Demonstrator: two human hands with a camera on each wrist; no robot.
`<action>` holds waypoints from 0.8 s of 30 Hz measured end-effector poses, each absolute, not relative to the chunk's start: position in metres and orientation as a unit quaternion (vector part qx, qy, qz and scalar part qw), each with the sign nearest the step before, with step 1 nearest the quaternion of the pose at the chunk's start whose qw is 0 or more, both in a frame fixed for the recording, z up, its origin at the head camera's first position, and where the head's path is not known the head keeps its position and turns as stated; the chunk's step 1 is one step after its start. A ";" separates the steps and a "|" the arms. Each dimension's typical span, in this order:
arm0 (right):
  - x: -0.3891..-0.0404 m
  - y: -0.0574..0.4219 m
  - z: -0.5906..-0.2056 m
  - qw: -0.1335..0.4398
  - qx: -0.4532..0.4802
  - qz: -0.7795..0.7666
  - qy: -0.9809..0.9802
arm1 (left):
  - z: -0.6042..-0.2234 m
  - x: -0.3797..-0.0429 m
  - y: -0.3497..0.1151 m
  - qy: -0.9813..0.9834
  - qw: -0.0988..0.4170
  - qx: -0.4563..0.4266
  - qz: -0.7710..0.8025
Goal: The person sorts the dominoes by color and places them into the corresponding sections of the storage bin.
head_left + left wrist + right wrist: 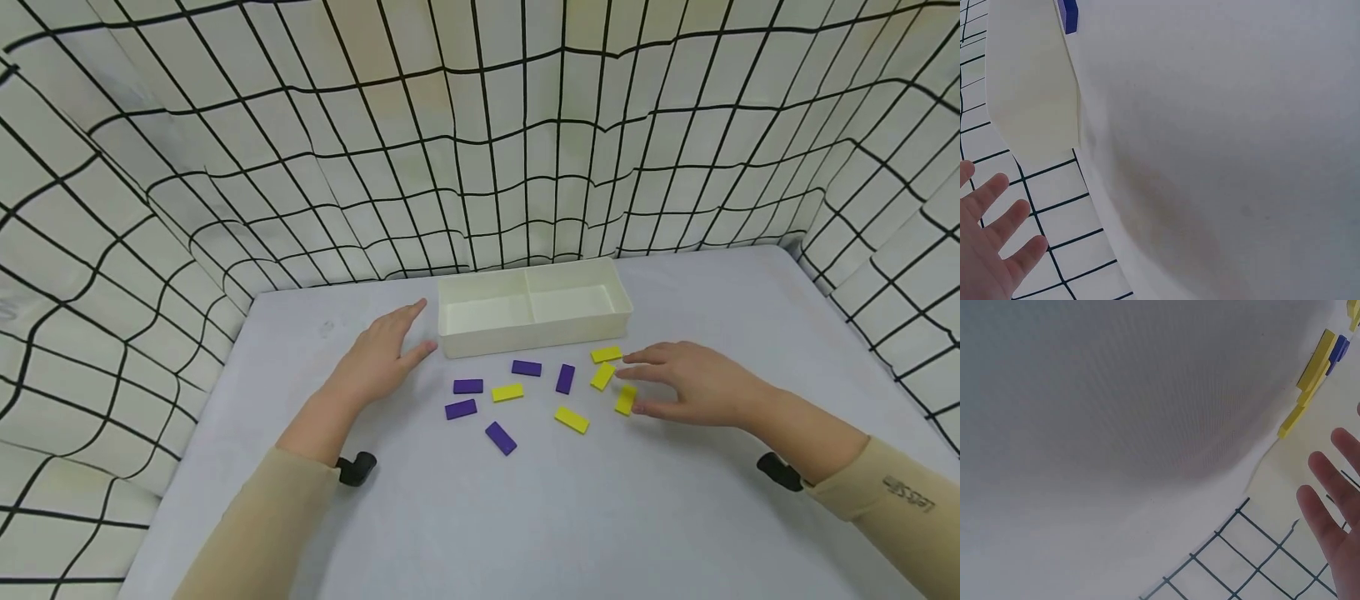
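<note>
right hand (693, 385) (fingers spread) hovers beside yellow blocks (602, 377).

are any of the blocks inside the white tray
No, the purple blocks and yellow blocks all lie on the table, outside the tray.

Head view overlooks tray (536, 336), wrist views nearer

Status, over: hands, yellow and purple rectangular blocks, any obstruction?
Left hand holds nothing, beside white rectangular two-compartment tray. Right hand holds nothing, near yellow rectangular blocks. Five yellow, five purple rectangular blocks outside tray. No obstruction seen.
</note>
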State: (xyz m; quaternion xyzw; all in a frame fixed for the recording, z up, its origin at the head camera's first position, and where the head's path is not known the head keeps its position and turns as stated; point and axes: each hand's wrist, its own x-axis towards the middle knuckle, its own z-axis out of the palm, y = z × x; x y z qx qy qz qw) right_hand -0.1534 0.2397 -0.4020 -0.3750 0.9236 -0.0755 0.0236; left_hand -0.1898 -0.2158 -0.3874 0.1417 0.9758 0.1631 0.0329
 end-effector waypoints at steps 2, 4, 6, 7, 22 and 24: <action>-0.154 0.240 -0.402 0.030 -0.378 -0.073 0.922 | -0.387 -0.195 -0.215 0.975 0.046 0.134 0.172; -0.155 0.239 -0.403 0.037 -0.380 -0.070 0.921 | -0.387 -0.200 -0.215 0.974 0.058 0.132 0.177; -0.156 0.239 -0.404 0.040 -0.382 -0.067 0.921 | -0.387 -0.205 -0.214 0.972 0.069 0.130 0.181; -0.156 0.239 -0.404 0.041 -0.383 -0.065 0.920 | -0.388 -0.208 -0.214 0.972 0.074 0.129 0.182; -0.167 0.226 -0.407 0.080 -0.403 -0.061 0.910 | -0.398 -0.231 -0.207 0.958 0.131 0.117 0.227; -0.167 0.224 -0.408 0.087 -0.402 -0.059 0.909 | -0.400 -0.232 -0.206 0.957 0.137 0.114 0.228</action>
